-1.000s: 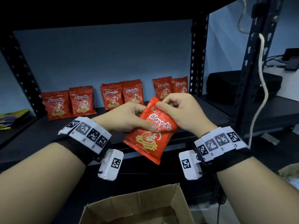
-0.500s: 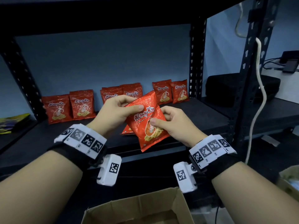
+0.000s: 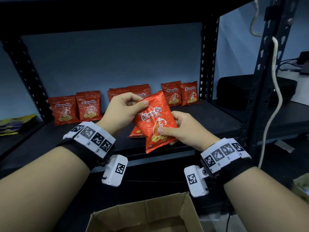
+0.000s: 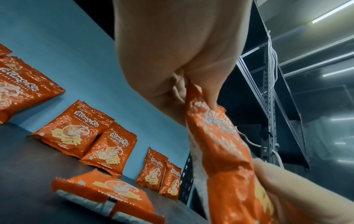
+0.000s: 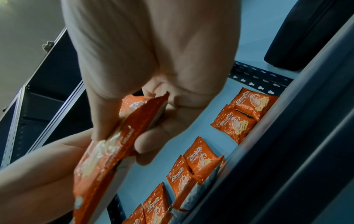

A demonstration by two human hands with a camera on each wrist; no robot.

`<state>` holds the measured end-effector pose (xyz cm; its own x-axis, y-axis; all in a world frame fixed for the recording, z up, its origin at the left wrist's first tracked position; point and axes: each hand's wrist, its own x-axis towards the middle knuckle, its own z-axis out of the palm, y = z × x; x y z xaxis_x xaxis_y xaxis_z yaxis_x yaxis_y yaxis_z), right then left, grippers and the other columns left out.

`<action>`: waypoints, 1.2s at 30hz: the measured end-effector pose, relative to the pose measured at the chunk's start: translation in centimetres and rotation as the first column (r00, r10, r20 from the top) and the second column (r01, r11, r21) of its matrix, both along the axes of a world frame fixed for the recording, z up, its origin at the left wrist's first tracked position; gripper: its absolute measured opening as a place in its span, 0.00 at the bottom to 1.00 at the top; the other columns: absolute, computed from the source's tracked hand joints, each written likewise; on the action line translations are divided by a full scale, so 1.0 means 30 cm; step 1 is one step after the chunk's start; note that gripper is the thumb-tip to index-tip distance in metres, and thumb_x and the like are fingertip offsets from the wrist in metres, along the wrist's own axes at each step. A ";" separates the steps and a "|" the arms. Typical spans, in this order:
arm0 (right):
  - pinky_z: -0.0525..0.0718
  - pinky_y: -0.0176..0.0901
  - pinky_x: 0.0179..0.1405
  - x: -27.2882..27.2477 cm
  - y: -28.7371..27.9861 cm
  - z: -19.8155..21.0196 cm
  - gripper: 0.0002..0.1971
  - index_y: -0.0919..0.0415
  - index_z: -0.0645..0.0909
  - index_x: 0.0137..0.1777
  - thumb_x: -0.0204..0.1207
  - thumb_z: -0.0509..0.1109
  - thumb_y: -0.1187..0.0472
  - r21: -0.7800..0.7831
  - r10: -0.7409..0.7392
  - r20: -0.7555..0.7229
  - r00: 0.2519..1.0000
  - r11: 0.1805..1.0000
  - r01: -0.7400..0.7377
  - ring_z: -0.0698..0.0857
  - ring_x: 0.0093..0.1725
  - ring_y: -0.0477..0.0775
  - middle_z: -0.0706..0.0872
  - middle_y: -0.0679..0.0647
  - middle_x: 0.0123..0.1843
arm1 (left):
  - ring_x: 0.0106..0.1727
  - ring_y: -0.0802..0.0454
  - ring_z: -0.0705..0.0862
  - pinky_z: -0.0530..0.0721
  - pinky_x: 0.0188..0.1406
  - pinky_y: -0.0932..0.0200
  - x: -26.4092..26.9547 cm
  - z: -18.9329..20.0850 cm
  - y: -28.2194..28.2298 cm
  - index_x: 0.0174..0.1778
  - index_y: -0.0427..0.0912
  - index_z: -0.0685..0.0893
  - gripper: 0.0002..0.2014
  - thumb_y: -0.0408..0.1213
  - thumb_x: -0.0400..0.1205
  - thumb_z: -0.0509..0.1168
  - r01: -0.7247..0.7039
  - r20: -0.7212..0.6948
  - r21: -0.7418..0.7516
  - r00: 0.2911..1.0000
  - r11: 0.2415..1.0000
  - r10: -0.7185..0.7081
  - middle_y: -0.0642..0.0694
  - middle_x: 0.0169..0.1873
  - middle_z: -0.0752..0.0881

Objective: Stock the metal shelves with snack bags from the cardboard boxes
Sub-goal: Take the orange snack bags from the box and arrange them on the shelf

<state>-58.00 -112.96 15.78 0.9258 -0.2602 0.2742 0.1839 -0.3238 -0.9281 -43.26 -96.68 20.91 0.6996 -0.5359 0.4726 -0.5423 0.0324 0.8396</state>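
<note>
Both hands hold one red prawn-cracker snack bag upright in front of the black metal shelf. My left hand pinches its top left corner, thumb on the front; the left wrist view shows that pinch on the bag. My right hand grips its lower right side, thumb across the print, as on the bag in the right wrist view. Another bag lies flat on the shelf behind the held one. Several bags stand leaning against the blue back wall.
An open cardboard box sits below my forearms. Black perforated uprights frame the bay, and a white cable hangs down the right post. Yellow packets lie on the neighbouring shelf at left. A black case sits at right.
The bag has turned from tilted to nearly upright and moved forward toward the shelf. My right hand slid from its top edge to its lower right side; my left shifted to the top corner.
</note>
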 end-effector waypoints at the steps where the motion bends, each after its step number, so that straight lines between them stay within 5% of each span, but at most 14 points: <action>1: 0.93 0.49 0.40 -0.002 -0.009 -0.002 0.21 0.60 0.81 0.65 0.76 0.82 0.58 -0.004 -0.028 0.008 1.000 1.000 0.028 0.94 0.52 0.55 0.94 0.53 0.55 | 0.35 0.57 0.88 0.88 0.36 0.63 0.011 0.003 -0.001 0.46 0.40 0.90 0.07 0.40 0.82 0.77 -0.020 -0.013 0.001 1.000 1.000 0.020 0.49 0.34 0.91; 4: 0.93 0.50 0.42 -0.004 -0.046 -0.015 0.18 0.58 0.82 0.62 0.76 0.82 0.57 0.019 -0.121 0.040 0.992 0.993 0.120 0.94 0.52 0.53 0.94 0.52 0.54 | 0.38 0.53 0.88 0.89 0.39 0.58 0.076 -0.014 0.002 0.45 0.41 0.87 0.09 0.44 0.85 0.73 -0.108 -0.079 0.035 0.991 0.994 0.110 0.50 0.34 0.90; 6: 0.92 0.49 0.46 0.001 -0.070 -0.029 0.17 0.56 0.84 0.61 0.75 0.83 0.57 0.028 -0.169 0.061 0.984 0.985 0.167 0.94 0.52 0.52 0.95 0.50 0.53 | 0.41 0.50 0.88 0.87 0.44 0.55 0.131 -0.043 0.009 0.47 0.40 0.87 0.10 0.44 0.84 0.74 -0.218 0.009 0.185 0.975 0.958 0.220 0.46 0.39 0.91; 9: 0.90 0.51 0.58 0.012 -0.100 -0.051 0.18 0.55 0.85 0.62 0.74 0.84 0.56 0.050 -0.243 0.075 0.967 0.970 0.240 0.94 0.53 0.49 0.95 0.49 0.54 | 0.47 0.49 0.88 0.82 0.42 0.57 0.192 -0.094 0.012 0.48 0.41 0.85 0.16 0.51 0.79 0.78 -0.307 0.114 0.490 0.951 0.816 0.289 0.46 0.44 0.88; 14: 0.90 0.46 0.56 0.027 -0.122 -0.069 0.17 0.53 0.85 0.59 0.73 0.85 0.55 0.029 -0.341 0.079 0.937 0.940 0.340 0.93 0.49 0.43 0.94 0.46 0.51 | 0.36 0.50 0.81 0.77 0.38 0.56 0.213 -0.135 -0.033 0.43 0.39 0.86 0.34 0.72 0.69 0.76 -0.274 0.139 0.775 0.953 0.570 0.270 0.46 0.34 0.83; 16: 0.89 0.44 0.54 0.034 -0.122 -0.081 0.16 0.53 0.86 0.57 0.72 0.85 0.55 0.046 -0.359 0.080 0.930 0.933 0.357 0.93 0.47 0.42 0.94 0.45 0.49 | 0.38 0.44 0.86 0.84 0.38 0.52 0.224 -0.148 -0.055 0.55 0.28 0.88 0.47 0.74 0.65 0.77 -0.238 0.100 0.788 0.960 0.568 0.263 0.38 0.35 0.86; 17: 0.89 0.44 0.54 0.038 -0.121 -0.086 0.17 0.53 0.86 0.57 0.71 0.85 0.56 0.056 -0.361 0.075 0.930 0.932 0.357 0.93 0.47 0.42 0.94 0.45 0.49 | 0.46 0.40 0.89 0.87 0.47 0.48 0.229 -0.155 -0.065 0.61 0.27 0.86 0.54 0.76 0.59 0.78 -0.212 0.076 0.794 0.964 0.569 0.254 0.33 0.44 0.89; 19: 0.89 0.45 0.55 0.046 -0.120 -0.099 0.17 0.52 0.86 0.57 0.71 0.85 0.56 0.063 -0.351 0.061 0.934 0.935 0.348 0.93 0.48 0.42 0.94 0.44 0.49 | 0.54 0.40 0.90 0.88 0.59 0.45 0.228 -0.156 -0.075 0.59 0.34 0.88 0.56 0.77 0.47 0.81 -0.161 0.037 0.808 0.974 0.567 0.223 0.34 0.51 0.90; 22: 0.89 0.44 0.56 0.055 -0.125 -0.114 0.18 0.52 0.86 0.59 0.71 0.85 0.57 0.057 -0.333 0.049 0.942 0.942 0.330 0.93 0.49 0.42 0.94 0.44 0.51 | 0.54 0.45 0.89 0.87 0.62 0.46 0.243 -0.155 -0.087 0.55 0.34 0.86 0.56 0.71 0.39 0.86 -0.103 -0.040 0.790 0.975 0.604 0.217 0.44 0.52 0.91; 24: 0.89 0.44 0.56 0.060 -0.131 -0.125 0.19 0.51 0.85 0.60 0.71 0.85 0.58 0.058 -0.337 0.043 0.940 0.941 0.335 0.93 0.50 0.42 0.94 0.45 0.52 | 0.59 0.44 0.87 0.85 0.65 0.46 0.244 -0.157 -0.087 0.56 0.35 0.79 0.55 0.64 0.41 0.90 -0.082 -0.090 0.784 0.966 0.615 0.244 0.45 0.56 0.89; 27: 0.88 0.44 0.55 0.063 -0.137 -0.131 0.19 0.51 0.85 0.61 0.71 0.85 0.57 0.074 -0.357 0.040 0.933 0.932 0.354 0.92 0.51 0.42 0.94 0.45 0.53 | 0.57 0.47 0.91 0.87 0.65 0.47 0.242 -0.163 -0.089 0.62 0.38 0.84 0.51 0.54 0.44 0.93 -0.012 -0.197 0.717 0.956 0.697 0.219 0.47 0.54 0.92; 32: 0.90 0.50 0.58 0.076 -0.161 -0.128 0.20 0.51 0.83 0.61 0.70 0.83 0.58 0.208 -0.418 0.004 0.908 0.889 0.408 0.93 0.51 0.46 0.94 0.47 0.53 | 0.39 0.52 0.92 0.87 0.40 0.59 0.234 -0.127 -0.084 0.52 0.42 0.84 0.20 0.37 0.69 0.85 -0.018 -0.204 0.620 0.962 0.784 0.183 0.47 0.42 0.93; 34: 0.90 0.57 0.60 0.079 -0.167 -0.108 0.16 0.54 0.85 0.59 0.72 0.80 0.61 0.305 -0.415 -0.008 0.910 0.865 0.398 0.94 0.52 0.53 0.94 0.51 0.53 | 0.45 0.47 0.94 0.91 0.50 0.53 0.237 -0.108 -0.086 0.56 0.40 0.86 0.26 0.40 0.64 0.87 0.044 -0.234 0.615 0.964 0.787 0.129 0.44 0.45 0.94; 36: 0.91 0.53 0.51 0.072 -0.183 -0.072 0.11 0.56 0.86 0.58 0.77 0.75 0.63 0.402 -0.405 -0.019 0.914 0.834 0.378 0.94 0.49 0.55 0.95 0.55 0.51 | 0.51 0.41 0.94 0.90 0.61 0.42 0.245 -0.089 -0.105 0.60 0.37 0.86 0.34 0.40 0.58 0.88 0.081 -0.267 0.593 0.958 0.801 0.101 0.41 0.47 0.95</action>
<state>-55.85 -118.47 13.62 0.7075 -0.6949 0.1288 0.1820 0.0030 -0.9833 -35.91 -99.83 18.24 0.7566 -0.6374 -0.1456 -0.2873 -0.5242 0.8017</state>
